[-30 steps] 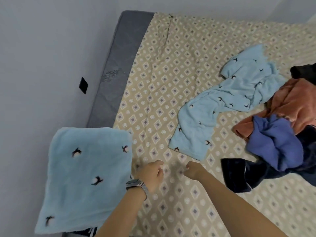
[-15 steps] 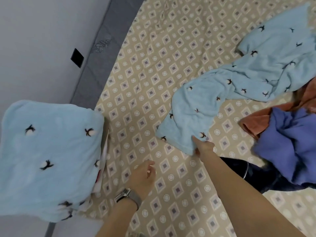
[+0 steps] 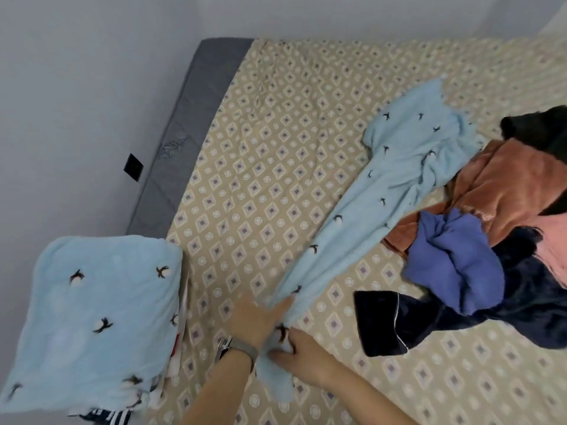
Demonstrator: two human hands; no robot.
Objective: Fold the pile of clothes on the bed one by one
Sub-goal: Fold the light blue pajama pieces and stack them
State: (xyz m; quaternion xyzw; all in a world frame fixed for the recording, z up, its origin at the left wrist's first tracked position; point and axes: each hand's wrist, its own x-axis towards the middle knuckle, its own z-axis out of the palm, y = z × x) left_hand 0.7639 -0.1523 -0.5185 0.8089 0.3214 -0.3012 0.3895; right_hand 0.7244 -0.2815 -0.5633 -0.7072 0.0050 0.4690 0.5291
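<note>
Light blue fleece trousers (image 3: 377,197) with small dark bird marks lie stretched diagonally across the patterned bed sheet (image 3: 245,167). My left hand (image 3: 256,319), with a watch on its wrist, and my right hand (image 3: 302,352) both grip the near leg end, bunched between them. A folded light blue fleece piece (image 3: 95,305) of the same print sits at the bed's left edge on top of other folded clothes. At the right lies the unfolded pile: a rust orange garment (image 3: 503,194), a blue one (image 3: 454,265), a dark navy one (image 3: 429,320) and a black one (image 3: 540,130).
The bed stands against a pale wall with a small black square plate (image 3: 133,171). A grey mattress side (image 3: 190,130) runs along the left. Striped fabric (image 3: 104,417) pokes out under the folded stack.
My right hand reached to the trousers' leg end, took hold and pulled it toward me, stretching the garment out. My left hand came over and joined the grip.
</note>
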